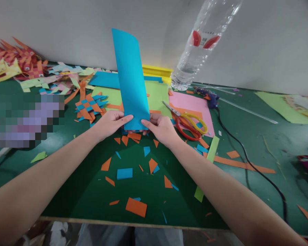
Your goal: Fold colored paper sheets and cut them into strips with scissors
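Observation:
A long blue paper strip stands upright over the green table, held by its bottom edge. My left hand pinches the lower left corner, thumb on the front. My right hand pinches the lower right corner in the same way. Both hands are closed on the paper, just above scattered orange and blue scraps.
Scissors with red and yellow handles lie right of my right hand on pink paper. A woven orange-blue piece lies to the left. A clear bottle, a glue gun with black cord, and woven paper fish are farther back.

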Tool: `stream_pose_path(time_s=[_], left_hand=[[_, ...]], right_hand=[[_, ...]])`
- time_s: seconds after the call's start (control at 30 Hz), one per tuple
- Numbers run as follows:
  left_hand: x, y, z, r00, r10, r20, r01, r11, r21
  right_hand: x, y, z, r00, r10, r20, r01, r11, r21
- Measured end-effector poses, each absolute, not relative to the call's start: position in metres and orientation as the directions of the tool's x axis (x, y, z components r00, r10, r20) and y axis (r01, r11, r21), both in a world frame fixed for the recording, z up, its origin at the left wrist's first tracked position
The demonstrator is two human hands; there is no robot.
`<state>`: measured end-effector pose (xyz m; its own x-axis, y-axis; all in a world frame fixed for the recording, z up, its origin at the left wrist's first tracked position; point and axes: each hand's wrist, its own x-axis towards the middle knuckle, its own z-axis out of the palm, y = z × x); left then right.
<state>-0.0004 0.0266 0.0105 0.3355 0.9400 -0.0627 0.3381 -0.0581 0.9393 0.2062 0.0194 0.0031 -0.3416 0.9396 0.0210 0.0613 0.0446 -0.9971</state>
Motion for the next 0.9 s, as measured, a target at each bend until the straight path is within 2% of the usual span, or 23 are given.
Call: stream_pose_path(time_s=[0.5, 0.9], left_hand=[[0.0007, 0.0266, 0.0102, 0.351, 0.934, -0.068, 0.335, -0.058, 0.94], [0.0013, 0.0262, 0.0116, 0.341, 0.935, -0.099, 0.312, -0.013, 0.95]], right_hand=[[0.206, 0.0196, 0.0014, -0.342, 0.939, 0.027, 0.044, 0.045, -0.998], [0.2084, 0.0198, -0.0008, -0.348, 0.936, 0.041, 0.099, 0.08, -0.992]])
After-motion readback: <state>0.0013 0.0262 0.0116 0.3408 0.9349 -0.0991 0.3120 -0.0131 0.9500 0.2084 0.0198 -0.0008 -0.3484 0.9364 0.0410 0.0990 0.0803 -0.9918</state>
